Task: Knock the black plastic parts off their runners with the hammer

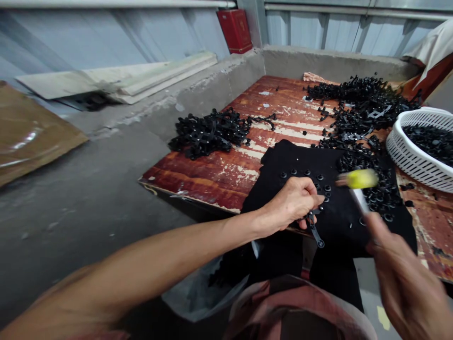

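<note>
My left hand (pixel 299 203) is closed, its fingertips pinching a black linkage piece (pixel 316 232) whose jointed arm hangs down past the near edge of a black cloth (pixel 283 163). Several small black round parts (pixel 307 172) stand in an arc on the cloth around those fingers. In my right hand (pixel 399 264), blurred by motion, is a hammer (pixel 361 179) with a yellow-ended head and a pale metal neck. The hammer head is raised a little to the right of my left hand, apart from it.
A heap of black linkages (pixel 212 130) lies on the worn red-brown board (pixel 244 174) at left. A larger pile of black parts (pixel 357 99) covers the back right. A white basket (pixel 399 146) of black pieces stands at right. A low concrete ledge (pixel 226 75) borders the board.
</note>
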Action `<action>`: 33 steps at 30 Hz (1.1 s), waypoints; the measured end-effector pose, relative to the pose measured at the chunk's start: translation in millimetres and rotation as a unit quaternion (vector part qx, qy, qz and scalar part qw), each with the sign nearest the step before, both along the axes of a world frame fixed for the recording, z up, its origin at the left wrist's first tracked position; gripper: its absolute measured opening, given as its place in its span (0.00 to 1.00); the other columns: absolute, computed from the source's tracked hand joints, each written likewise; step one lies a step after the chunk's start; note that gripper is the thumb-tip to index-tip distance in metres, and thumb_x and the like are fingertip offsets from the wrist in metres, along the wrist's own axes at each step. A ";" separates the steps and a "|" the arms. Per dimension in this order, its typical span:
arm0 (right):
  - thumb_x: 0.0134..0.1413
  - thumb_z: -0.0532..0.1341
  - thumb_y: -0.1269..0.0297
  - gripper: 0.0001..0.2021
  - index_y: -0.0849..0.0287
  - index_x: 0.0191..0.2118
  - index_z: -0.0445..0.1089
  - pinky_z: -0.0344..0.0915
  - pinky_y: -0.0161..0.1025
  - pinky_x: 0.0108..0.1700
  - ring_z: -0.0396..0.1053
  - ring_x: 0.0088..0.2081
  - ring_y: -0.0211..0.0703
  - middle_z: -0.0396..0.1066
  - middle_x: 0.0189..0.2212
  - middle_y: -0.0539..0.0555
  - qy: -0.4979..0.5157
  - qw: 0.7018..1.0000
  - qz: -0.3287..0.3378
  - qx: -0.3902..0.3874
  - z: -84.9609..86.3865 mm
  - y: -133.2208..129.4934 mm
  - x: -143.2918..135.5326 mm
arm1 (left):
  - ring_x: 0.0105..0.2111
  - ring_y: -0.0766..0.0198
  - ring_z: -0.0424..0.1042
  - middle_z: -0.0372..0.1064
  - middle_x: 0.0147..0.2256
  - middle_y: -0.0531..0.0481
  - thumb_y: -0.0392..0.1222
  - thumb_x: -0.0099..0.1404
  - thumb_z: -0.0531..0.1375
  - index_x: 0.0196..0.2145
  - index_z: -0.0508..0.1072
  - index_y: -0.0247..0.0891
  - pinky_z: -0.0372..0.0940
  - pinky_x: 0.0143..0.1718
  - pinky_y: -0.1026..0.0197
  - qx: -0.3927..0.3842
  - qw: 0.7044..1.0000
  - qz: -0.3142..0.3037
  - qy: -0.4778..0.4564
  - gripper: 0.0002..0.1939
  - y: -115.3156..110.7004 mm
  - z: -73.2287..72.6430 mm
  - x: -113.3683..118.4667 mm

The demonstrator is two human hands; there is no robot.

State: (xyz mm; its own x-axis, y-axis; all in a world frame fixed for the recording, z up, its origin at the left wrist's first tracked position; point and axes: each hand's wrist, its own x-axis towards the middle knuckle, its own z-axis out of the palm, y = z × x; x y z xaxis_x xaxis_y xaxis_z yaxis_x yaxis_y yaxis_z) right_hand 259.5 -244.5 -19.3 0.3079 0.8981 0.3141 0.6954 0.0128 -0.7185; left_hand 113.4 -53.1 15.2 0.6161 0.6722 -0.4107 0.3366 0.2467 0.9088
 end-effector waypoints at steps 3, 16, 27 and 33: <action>0.63 0.53 0.72 0.30 0.46 0.69 0.52 0.75 0.39 0.41 0.72 0.51 0.49 0.68 0.56 0.58 -0.091 0.994 0.061 -0.011 3.5 1.6 -1.1 | 0.13 0.71 0.65 0.62 0.17 0.58 0.29 0.62 0.57 0.25 0.62 0.36 0.57 0.10 0.72 0.002 1.000 0.006 0.004 0.10 -0.5 3.6 1.7; 0.63 0.53 0.75 0.31 0.47 0.69 0.51 0.70 0.36 0.50 0.70 0.55 0.46 0.65 0.61 0.55 -0.146 0.987 0.056 0.022 -2.2 3.8 0.1 | 0.15 0.70 0.66 0.63 0.19 0.58 0.31 0.62 0.57 0.27 0.62 0.37 0.55 0.11 0.73 0.012 1.000 -0.018 0.011 0.07 1.6 -0.2 2.5; 0.56 0.65 0.51 0.13 0.53 0.42 0.71 0.55 0.28 0.14 0.54 0.15 0.30 0.65 0.22 0.45 0.327 0.935 0.018 -0.137 6.9 26.2 -22.4 | 0.23 0.71 0.62 0.63 0.22 0.58 0.37 0.61 0.62 0.26 0.66 0.38 0.54 0.26 0.66 0.363 0.851 -0.378 -0.021 0.08 -27.7 19.1 -27.9; 0.56 0.65 0.51 0.13 0.54 0.41 0.70 0.59 0.30 0.16 0.58 0.16 0.34 0.60 0.17 0.44 0.386 0.918 -0.055 -0.070 -3.4 29.5 -43.3 | 0.43 0.58 0.69 0.71 0.43 0.45 0.46 0.59 0.63 0.45 0.66 0.38 0.63 0.45 0.57 0.396 0.918 -0.010 0.005 0.19 -29.5 6.7 -50.7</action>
